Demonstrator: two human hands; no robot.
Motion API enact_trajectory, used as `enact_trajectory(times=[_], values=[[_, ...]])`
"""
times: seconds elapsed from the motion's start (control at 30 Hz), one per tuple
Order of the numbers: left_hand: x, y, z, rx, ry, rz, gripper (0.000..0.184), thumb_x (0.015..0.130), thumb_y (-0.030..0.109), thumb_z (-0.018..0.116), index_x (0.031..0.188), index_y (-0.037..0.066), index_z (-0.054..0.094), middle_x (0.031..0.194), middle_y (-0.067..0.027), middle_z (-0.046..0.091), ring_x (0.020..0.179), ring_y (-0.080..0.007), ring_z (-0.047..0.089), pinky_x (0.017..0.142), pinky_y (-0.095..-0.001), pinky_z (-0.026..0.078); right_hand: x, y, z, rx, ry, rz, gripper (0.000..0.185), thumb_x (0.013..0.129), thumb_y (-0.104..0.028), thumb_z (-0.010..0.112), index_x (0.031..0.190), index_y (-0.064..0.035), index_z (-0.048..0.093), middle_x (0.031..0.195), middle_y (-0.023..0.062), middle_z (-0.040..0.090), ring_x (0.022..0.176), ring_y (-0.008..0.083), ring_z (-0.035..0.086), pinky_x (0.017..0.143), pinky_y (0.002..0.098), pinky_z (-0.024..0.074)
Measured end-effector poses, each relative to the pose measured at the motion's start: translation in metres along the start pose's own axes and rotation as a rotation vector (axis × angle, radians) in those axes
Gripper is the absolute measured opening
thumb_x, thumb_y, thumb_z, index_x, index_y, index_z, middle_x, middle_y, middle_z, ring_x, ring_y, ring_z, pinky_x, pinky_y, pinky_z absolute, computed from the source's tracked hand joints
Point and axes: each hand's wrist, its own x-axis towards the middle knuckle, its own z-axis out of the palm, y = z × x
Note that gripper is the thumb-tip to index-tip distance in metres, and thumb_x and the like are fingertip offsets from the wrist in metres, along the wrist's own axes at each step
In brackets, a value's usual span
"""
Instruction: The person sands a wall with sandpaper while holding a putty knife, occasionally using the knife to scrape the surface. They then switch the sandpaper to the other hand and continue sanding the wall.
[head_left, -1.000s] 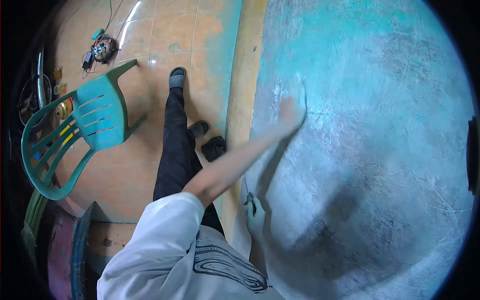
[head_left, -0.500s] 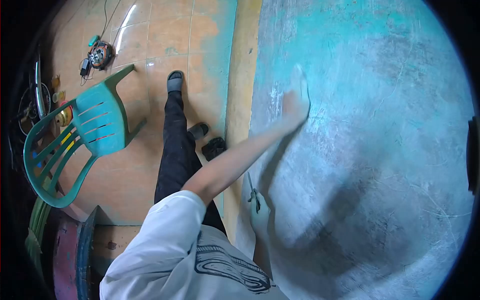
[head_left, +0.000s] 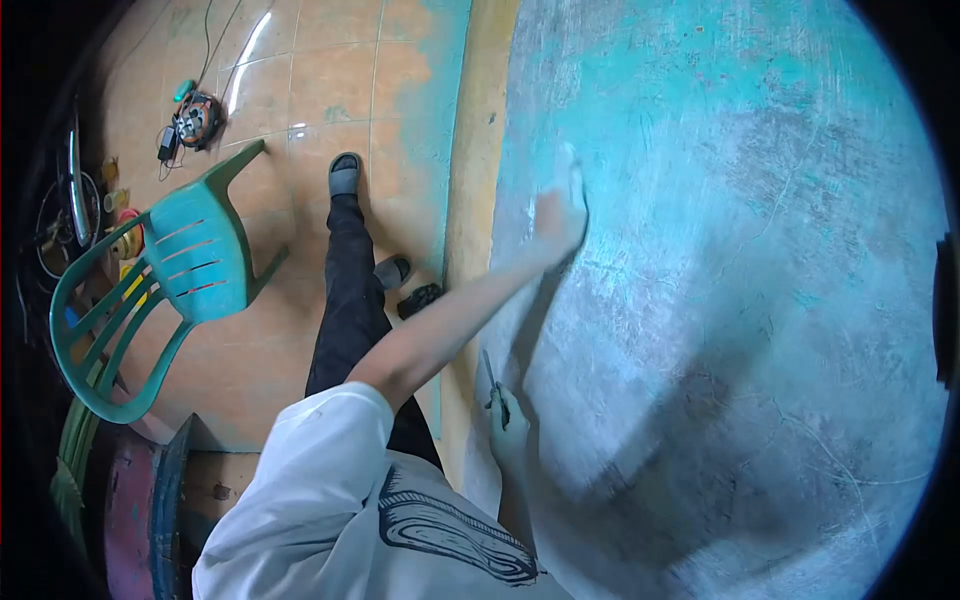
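Note:
A large wall surface (head_left: pixel 690 300), patchy turquoise and grey, fills the right side. My left hand (head_left: pixel 560 222) is against its left part, at the end of my outstretched forearm. The hand is blurred, with its fingers closed round something pale and thin at its upper edge, too smeared to name. Lower down, near the wall's left edge and close to my shirt, my right hand (head_left: pixel 509 420) is closed round a thin tool (head_left: pixel 490 375). The tool has a narrow blade that points up and to the left.
A green plastic chair (head_left: pixel 200 262) stands on the orange tiled floor (head_left: pixel 330 70) at the left. Beyond it lies a round orange and black device (head_left: pixel 198 120) with cords. My sandalled feet are near the wall's base, beside a dark bundle (head_left: pixel 420 299).
My left hand has shifted slightly left in the view and stays at the wall. My right hand keeps its tool. The view has moved a little.

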Motion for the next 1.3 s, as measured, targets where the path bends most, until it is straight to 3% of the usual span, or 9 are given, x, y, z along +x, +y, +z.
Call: enact_trajectory(times=[0.1,0.3,0.4,0.63,0.87,0.93,0.97,1.07,1.3], values=[[-0.027,0.031,0.016,-0.017,0.078,0.366,0.055,0.11,0.021,0.039,0.16,-0.001,0.03,0.159,-0.0266,0.039,0.142,-0.0394,0.048,0.117,-0.0412,0.039,0.007,-0.013,-0.003,-0.01,-0.033,-0.016,0.036,0.105,-0.013,0.055,0.137,0.0023,0.061,0.104,0.0137,0.073,0.092,0.0173,0.068,0.084,0.0317,0.0525],[0.05,0.05,-0.007,-0.019,-0.04,0.004,0.053,0.111,0.023,0.036,0.158,-0.001,0.033,0.153,-0.0323,0.04,0.124,-0.0472,0.059,0.107,-0.0446,0.048,0.011,-0.02,-0.005,0.058,-0.028,0.058,0.036,0.106,-0.014,0.053,0.137,0.0018,0.061,0.103,0.0158,0.072,0.094,0.0219,0.07,0.087,0.0353,0.0532],[0.027,0.011,-0.01,-0.058,-0.06,-0.126,0.055,0.11,0.022,0.035,0.158,-0.004,0.029,0.159,-0.0334,0.032,0.146,-0.0459,0.037,0.118,-0.0455,0.038,0.012,-0.022,-0.007,0.017,-0.03,0.023,0.036,0.106,-0.014,0.053,0.138,0.002,0.061,0.101,0.0152,0.071,0.093,0.0211,0.069,0.087,0.0353,0.053],[0.012,0.066,0.005,-0.086,-0.015,0.348,0.053,0.11,0.023,0.035,0.156,-0.004,0.033,0.154,-0.0359,0.038,0.141,-0.0477,0.043,0.117,-0.0445,0.04,0.012,-0.005,-0.007,-0.046,-0.077,-0.005,0.036,0.106,-0.013,0.053,0.137,0.0036,0.06,0.099,0.0136,0.071,0.092,0.0181,0.068,0.084,0.0332,0.0524],[0.008,0.007,-0.004,0.094,-0.052,-0.172,0.053,0.112,0.033,0.034,0.159,0.007,0.035,0.116,-0.0339,0.064,0.103,-0.0398,0.071,0.087,-0.0471,0.053,0.011,0.005,-0.009,-0.041,-0.006,-0.079,0.034,0.106,-0.012,0.055,0.134,0.0041,0.062,0.099,0.0134,0.071,0.09,0.0186,0.068,0.082,0.0329,0.0526],[-0.022,-0.014,0.015,0.053,0.136,0.288,0.055,0.111,0.031,0.036,0.158,0.002,0.035,0.142,-0.0311,0.055,0.128,-0.0349,0.063,0.103,-0.0422,0.049,0.009,0.01,-0.004,-0.082,0.03,-0.138,0.034,0.106,-0.013,0.056,0.134,0.004,0.063,0.098,0.0132,0.071,0.089,0.0183,0.067,0.082,0.0324,0.0527],[-0.031,0.014,0.006,-0.046,0.012,0.274,0.054,0.111,0.028,0.036,0.156,-0.002,0.036,0.159,-0.026,0.04,0.143,-0.0368,0.049,0.113,-0.0393,0.042,0.008,0.014,-0.002,-0.103,0.046,-0.164,0.033,0.106,-0.013,0.056,0.134,0.0039,0.063,0.098,0.0131,0.071,0.089,0.0182,0.067,0.082,0.0322,0.0527],[-0.002,0.056,0.009,-0.068,0.019,0.42,0.055,0.11,0.024,0.034,0.157,-0.005,0.032,0.161,-0.0272,0.033,0.136,-0.0426,0.052,0.113,-0.0451,0.042,0.007,-0.003,-0.009,-0.053,-0.051,-0.031,0.034,0.105,-0.013,0.056,0.134,0.0041,0.063,0.1,0.0137,0.072,0.09,0.0193,0.068,0.083,0.0327,0.0533],[0.002,0.024,-0.004,-0.093,-0.047,0.038,0.053,0.11,0.023,0.035,0.155,-0.004,0.036,0.158,-0.0268,0.039,0.14,-0.0438,0.048,0.115,-0.043,0.041,0.001,0.011,0.004,0.024,0.02,-0.043,0.035,0.105,-0.01,0.054,0.136,0.004,0.062,0.101,0.0143,0.072,0.094,0.0202,0.069,0.086,0.0334,0.0534]])
